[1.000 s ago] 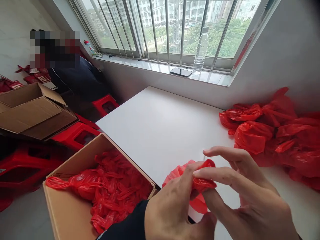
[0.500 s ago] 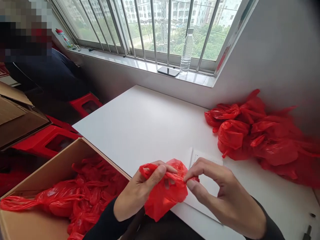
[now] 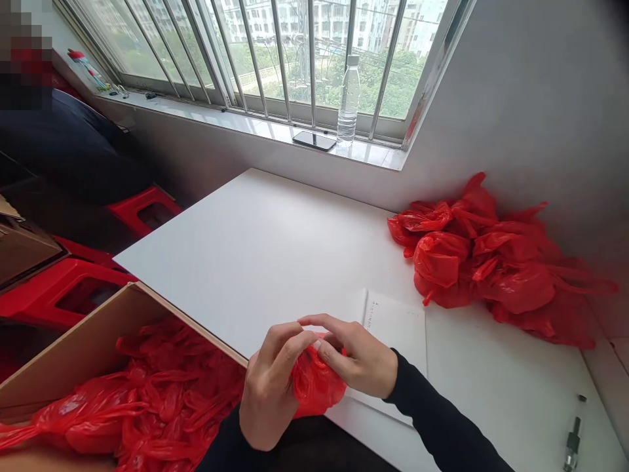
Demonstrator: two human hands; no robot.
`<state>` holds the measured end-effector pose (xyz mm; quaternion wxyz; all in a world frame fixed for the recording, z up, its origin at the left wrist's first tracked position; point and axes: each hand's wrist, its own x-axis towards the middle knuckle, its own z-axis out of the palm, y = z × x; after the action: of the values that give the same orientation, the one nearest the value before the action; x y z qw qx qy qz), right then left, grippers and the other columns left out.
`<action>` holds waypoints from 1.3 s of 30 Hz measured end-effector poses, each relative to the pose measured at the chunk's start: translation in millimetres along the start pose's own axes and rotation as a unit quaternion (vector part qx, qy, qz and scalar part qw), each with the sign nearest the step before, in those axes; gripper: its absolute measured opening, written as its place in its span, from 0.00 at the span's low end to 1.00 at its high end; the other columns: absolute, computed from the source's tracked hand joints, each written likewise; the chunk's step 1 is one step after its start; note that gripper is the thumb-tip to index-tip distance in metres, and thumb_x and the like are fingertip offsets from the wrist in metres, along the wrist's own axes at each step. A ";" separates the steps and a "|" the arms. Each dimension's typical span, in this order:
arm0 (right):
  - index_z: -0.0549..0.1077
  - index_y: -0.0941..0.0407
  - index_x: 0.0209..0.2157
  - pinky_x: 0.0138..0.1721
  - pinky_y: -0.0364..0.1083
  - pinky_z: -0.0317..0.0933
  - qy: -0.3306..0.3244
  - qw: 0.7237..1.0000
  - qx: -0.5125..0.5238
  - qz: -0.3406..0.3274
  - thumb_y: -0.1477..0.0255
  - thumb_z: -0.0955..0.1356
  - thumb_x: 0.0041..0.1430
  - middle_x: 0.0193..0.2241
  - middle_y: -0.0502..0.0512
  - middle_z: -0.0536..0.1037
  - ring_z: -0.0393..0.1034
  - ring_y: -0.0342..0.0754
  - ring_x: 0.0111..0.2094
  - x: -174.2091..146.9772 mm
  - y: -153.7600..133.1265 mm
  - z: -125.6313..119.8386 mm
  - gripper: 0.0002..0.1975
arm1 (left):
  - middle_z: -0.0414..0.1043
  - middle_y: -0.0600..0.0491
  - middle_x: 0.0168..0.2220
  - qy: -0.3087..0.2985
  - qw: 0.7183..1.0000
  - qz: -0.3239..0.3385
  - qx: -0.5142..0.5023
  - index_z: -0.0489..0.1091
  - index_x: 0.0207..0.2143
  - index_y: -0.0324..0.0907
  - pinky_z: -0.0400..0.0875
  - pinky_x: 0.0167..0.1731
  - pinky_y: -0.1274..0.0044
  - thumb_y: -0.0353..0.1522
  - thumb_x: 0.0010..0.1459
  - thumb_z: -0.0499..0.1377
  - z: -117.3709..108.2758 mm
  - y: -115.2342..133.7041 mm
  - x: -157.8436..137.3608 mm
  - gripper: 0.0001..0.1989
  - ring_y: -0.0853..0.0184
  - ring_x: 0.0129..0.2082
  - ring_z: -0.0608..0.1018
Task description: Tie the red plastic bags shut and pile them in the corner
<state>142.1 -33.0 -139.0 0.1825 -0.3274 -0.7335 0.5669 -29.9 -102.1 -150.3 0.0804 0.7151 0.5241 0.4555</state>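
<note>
Between my two hands is a red plastic bag [image 3: 319, 387], bunched up over the near edge of the white table [image 3: 236, 249]. My left hand [image 3: 272, 387] is closed on the bag's left side, fingers curled over its top. From the right, my right hand [image 3: 356, 354] pinches the gathered top, its fingertips meeting those of the left. What the bag holds, if anything, cannot be seen. Just behind the right hand lies an open white notebook [image 3: 398, 328]. At lower left stands a cardboard box [image 3: 83, 347] with several red plastic bags [image 3: 167, 393] inside.
A pile of red plastic bags [image 3: 511, 262] lies on the table against the wall. A pen [image 3: 572, 442] is at the right. The windowsill holds a water bottle [image 3: 348, 101] and a phone [image 3: 314, 140]. At left are red stools [image 3: 73, 288] and a seated person [image 3: 73, 144].
My hands have come together over the bag, which is now bunched more tightly. The right hand has moved left. The camera view has turned slightly to the right.
</note>
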 end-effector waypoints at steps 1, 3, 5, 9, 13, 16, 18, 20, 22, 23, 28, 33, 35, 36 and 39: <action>0.71 0.53 0.49 0.25 0.42 0.54 -0.004 1.000 0.004 -0.001 0.71 0.60 0.68 0.20 0.42 0.65 0.56 0.40 0.21 1.1 2.6 0.5 0.12 | 0.67 0.52 0.43 0.010 1.000 0.008 0.006 0.69 0.50 0.46 0.72 0.33 0.82 0.20 0.61 0.56 1.8 -1.9 -1.6 0.18 0.71 0.39 0.76; 0.73 0.54 0.41 0.29 0.42 0.58 0.022 1.000 0.002 -0.012 0.71 0.63 0.66 0.24 0.45 0.70 0.61 0.41 0.25 2.9 5.7 0.8 0.08 | 0.66 0.51 0.44 0.020 1.000 0.007 0.013 0.69 0.52 0.45 0.72 0.35 0.83 0.19 0.62 0.55 3.0 -4.4 -3.3 0.19 0.71 0.41 0.76; 0.73 0.54 0.38 0.37 0.45 0.62 0.064 0.997 -0.005 -0.035 0.72 0.65 0.64 0.32 0.49 0.74 0.67 0.44 0.34 4.4 5.9 1.1 0.05 | 0.66 0.51 0.44 0.018 1.000 0.000 0.014 0.68 0.54 0.44 0.73 0.37 0.83 0.19 0.62 0.56 2.4 -5.5 -3.8 0.20 0.71 0.42 0.75; 0.70 0.54 0.39 0.42 0.46 0.64 0.098 0.991 0.070 -0.052 0.73 0.63 0.65 0.38 0.51 0.74 0.69 0.46 0.38 5.8 -0.3 4.5 0.04 | 0.66 0.51 0.45 0.015 1.000 -0.010 0.009 0.69 0.55 0.44 0.72 0.40 0.84 0.18 0.62 0.55 0.7 -5.3 -3.1 0.22 0.71 0.45 0.74; 0.67 0.53 0.39 0.33 0.44 0.63 0.135 0.982 0.126 -0.047 0.69 0.60 0.70 0.31 0.49 0.71 0.66 0.44 0.31 2.9 -9.9 12.9 0.07 | 0.66 0.50 0.46 -0.004 1.000 -0.018 -0.005 0.65 0.61 0.44 0.72 0.45 0.82 0.17 0.62 0.54 0.6 -1.1 -3.1 0.27 0.71 0.47 0.73; 0.67 0.53 0.41 0.38 0.46 0.64 0.214 0.972 0.021 -0.094 0.70 0.60 0.70 0.35 0.51 0.72 0.67 0.46 0.36 -1.6 -12.8 19.3 0.06 | 0.66 0.47 0.51 -0.015 1.000 -0.014 0.009 0.59 0.65 0.43 0.70 0.52 0.75 0.22 0.66 0.52 1.6 3.0 -5.2 0.26 0.66 0.53 0.70; 0.68 0.53 0.41 0.40 0.47 0.62 0.271 0.950 -0.084 -0.134 0.73 0.60 0.69 0.35 0.52 0.73 0.66 0.47 0.38 -4.6 -7.6 20.1 0.06 | 0.64 0.45 0.55 -0.009 0.999 -0.009 0.039 0.57 0.66 0.42 0.65 0.58 0.68 0.25 0.68 0.50 2.1 1.5 -10.8 0.25 0.61 0.58 0.66; 0.67 0.53 0.40 0.38 0.47 0.61 0.301 0.924 -0.178 -0.156 0.75 0.60 0.69 0.33 0.52 0.73 0.63 0.47 0.35 -7.6 6.0 16.2 0.06 | 0.63 0.44 0.59 -0.014 0.997 -0.011 0.070 0.55 0.67 0.41 0.60 0.62 0.62 0.26 0.69 0.49 0.6 -6.2 -23.2 0.26 0.59 0.62 0.63; 0.68 0.53 0.39 0.35 0.47 0.60 0.326 0.906 -0.233 -0.138 0.74 0.61 0.68 0.32 0.52 0.73 0.62 0.48 0.33 -10.8 27.2 8.2 0.05 | 0.64 0.46 0.60 -0.031 0.994 -0.035 0.103 0.54 0.67 0.43 0.57 0.63 0.60 0.25 0.68 0.49 -4.0 -19.8 -42.4 0.26 0.59 0.62 0.62; 0.68 0.53 0.39 0.34 0.47 0.60 0.340 0.901 -0.245 -0.110 0.72 0.61 0.68 0.32 0.52 0.73 0.62 0.48 0.32 -12.6 39.1 3.7 0.05 | 0.65 0.48 0.59 -0.039 0.990 -0.055 0.121 0.55 0.67 0.44 0.57 0.63 0.60 0.25 0.68 0.50 -7.3 -27.5 -53.0 0.26 0.60 0.61 0.63; 0.69 0.52 0.38 0.23 0.44 0.58 0.328 0.925 -0.188 0.043 0.62 0.63 0.67 0.31 0.52 0.73 0.65 0.48 0.31 -18.6 72.9 -2.8 0.10 | 0.67 0.51 0.60 -0.036 0.979 -0.142 0.141 0.57 0.65 0.48 0.63 0.59 0.64 0.24 0.68 0.49 -16.5 -45.7 -79.7 0.25 0.62 0.61 0.63; 0.71 0.52 0.41 0.23 0.42 0.61 0.310 0.946 -0.090 0.032 0.57 0.64 0.66 0.35 0.53 0.76 0.72 0.49 0.35 -23.0 48.9 15.5 0.13 | 0.68 0.46 0.58 -0.139 0.982 -0.078 0.101 0.50 0.69 0.44 0.62 0.60 0.57 0.32 0.62 0.59 8.0 -31.5 -52.8 0.35 0.53 0.59 0.66; 0.72 0.51 0.42 0.26 0.42 0.64 0.318 0.944 -0.083 0.030 0.56 0.65 0.64 0.40 0.55 0.77 0.74 0.50 0.40 -26.9 44.3 18.9 0.14 | 0.73 0.46 0.48 -0.160 0.977 -0.105 0.091 0.61 0.62 0.42 0.70 0.51 0.61 0.27 0.59 0.58 15.0 -31.8 -44.8 0.28 0.56 0.49 0.73; 0.73 0.50 0.44 0.27 0.41 0.66 0.325 0.941 -0.082 0.034 0.56 0.66 0.63 0.43 0.55 0.78 0.74 0.51 0.42 -29.1 45.7 19.1 0.15 | 0.74 0.47 0.43 -0.150 0.977 -0.125 0.081 0.66 0.58 0.41 0.72 0.46 0.64 0.25 0.58 0.56 14.9 -33.3 -43.0 0.24 0.58 0.44 0.74; 0.72 0.49 0.51 0.30 0.42 0.69 0.349 0.932 -0.075 0.065 0.53 0.68 0.60 0.47 0.56 0.78 0.75 0.54 0.46 -35.5 62.4 16.8 0.22 | 0.74 0.49 0.41 -0.071 0.975 -0.208 0.024 0.68 0.49 0.42 0.72 0.42 0.69 0.29 0.63 0.53 -3.1 -39.1 -45.0 0.13 0.61 0.41 0.76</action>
<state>173.9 -60.4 -199.5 0.3647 -0.5637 -0.6413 0.3713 -60.3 -123.1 -197.2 0.1931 0.6228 0.6651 0.3640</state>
